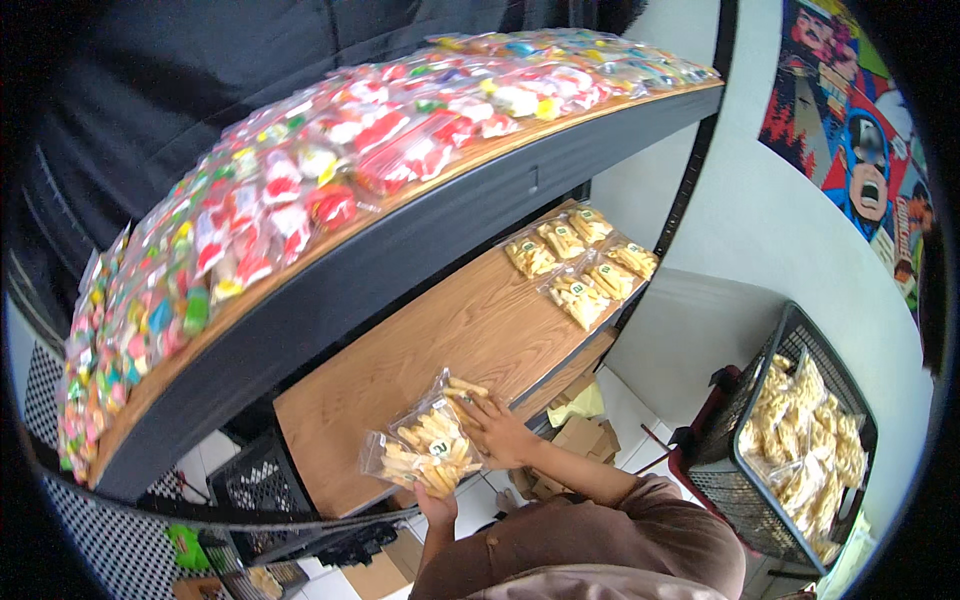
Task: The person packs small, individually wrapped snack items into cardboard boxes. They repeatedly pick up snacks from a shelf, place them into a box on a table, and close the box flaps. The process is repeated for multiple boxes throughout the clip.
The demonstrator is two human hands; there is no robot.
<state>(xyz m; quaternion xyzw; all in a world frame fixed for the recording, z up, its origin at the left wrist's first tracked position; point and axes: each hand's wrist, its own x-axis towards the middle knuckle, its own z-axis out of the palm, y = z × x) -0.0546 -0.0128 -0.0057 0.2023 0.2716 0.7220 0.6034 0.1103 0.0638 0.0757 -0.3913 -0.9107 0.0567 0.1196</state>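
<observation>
Over the near end of the wooden middle shelf are clear bags of pale yellow snack sticks. My left hand (pixel 437 507) grips the lower edge of the front snack bag (pixel 432 450), which carries a small green and white label. Part of a second bag (pixel 462 388) appears to show behind it, overlapping it. My right hand (pixel 497 432) lies against the right side of the bags with its fingers stretched out. Its thumb and the undersides of its fingers are hidden.
Several similar snack packs (pixel 583 262) lie in rows at the shelf's (pixel 400 345) far right end. Above, an upper shelf (pixel 400 200) carries many bags of colourful candy (pixel 330 150). A black basket (pixel 745 480) full of snack bags stands at right. Cardboard (pixel 583 437) lies below.
</observation>
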